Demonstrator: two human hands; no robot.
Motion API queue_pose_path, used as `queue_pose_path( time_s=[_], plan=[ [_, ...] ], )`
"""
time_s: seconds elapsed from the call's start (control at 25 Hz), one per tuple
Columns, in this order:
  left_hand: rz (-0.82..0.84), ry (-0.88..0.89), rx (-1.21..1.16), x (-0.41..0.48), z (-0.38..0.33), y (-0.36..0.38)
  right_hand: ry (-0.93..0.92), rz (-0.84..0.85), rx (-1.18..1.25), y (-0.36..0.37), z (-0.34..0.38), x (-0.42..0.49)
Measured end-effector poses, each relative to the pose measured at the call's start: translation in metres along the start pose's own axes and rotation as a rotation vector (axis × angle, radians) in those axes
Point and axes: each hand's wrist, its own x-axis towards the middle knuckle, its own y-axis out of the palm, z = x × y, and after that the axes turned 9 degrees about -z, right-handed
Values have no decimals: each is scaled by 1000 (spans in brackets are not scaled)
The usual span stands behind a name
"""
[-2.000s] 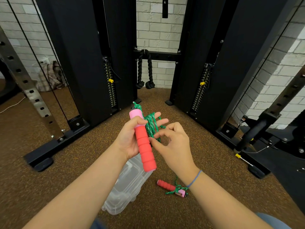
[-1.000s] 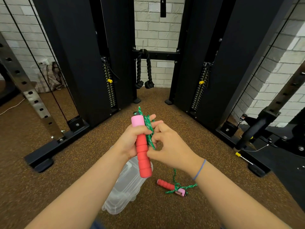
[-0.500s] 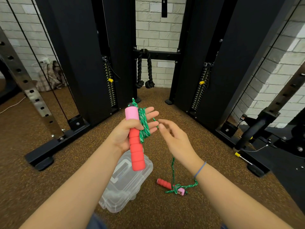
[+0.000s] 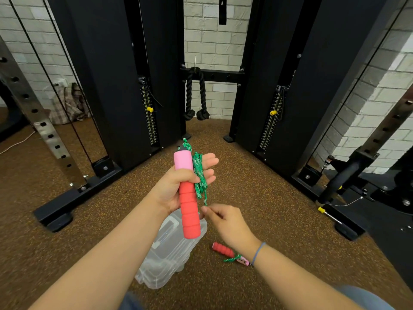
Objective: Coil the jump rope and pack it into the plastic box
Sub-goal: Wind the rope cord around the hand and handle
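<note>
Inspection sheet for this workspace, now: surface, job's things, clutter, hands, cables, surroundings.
Surface: brown speckled floor.
Job's things: red-and-pink handle held upright; green rope looped over the left fingers; second handle lying on the floor; plastic box on the floor beneath the hands, lid state unclear.
Clutter: checked cloth by the left wall.
Grippers: left hand grips the red-and-pink handle; right hand pinches the green rope below the loops.
Cables: white cord on the floor, far left.
Surroundings: black cable machine, black rope attachment hanging, white brick wall.
</note>
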Motion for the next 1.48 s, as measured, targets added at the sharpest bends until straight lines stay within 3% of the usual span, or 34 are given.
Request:
queue_pose_path(
  time_s=[0.16,0.32,0.48,0.64,0.76,0.88,1.0,1.12,1.28,1.36,1.48],
  plan=[
    [-19,-3,-94,5,-2,0,-88,42,-90,-3,6,6],
    [-3,-2,22,11,-5,-9,-202,84,-260,-15,10,14],
    [-90,81,176,16,-8,-20,-236,400,-433,-39,24,12],
    [-140,65,366,17,-8,-28,138,837,-37,-65,43,16],
    [-10,4,468,15,-6,-29,263,1020,382,-91,55,32],
    [139,-63,584,11,-4,-22,284,991,729,-105,59,47],
    [208,-93,646,3,-8,-4,225,911,824,-105,56,58],
    [319,-197,496,-3,-12,0,196,830,892,-103,55,66],
    [531,-283,281,0,-6,-4,211,554,842,-100,61,72],
    [543,-310,220,2,-2,-2,229,442,815,-96,60,76],
    [531,-294,124,1,2,-1,278,402,863,-89,55,80]
  ],
)
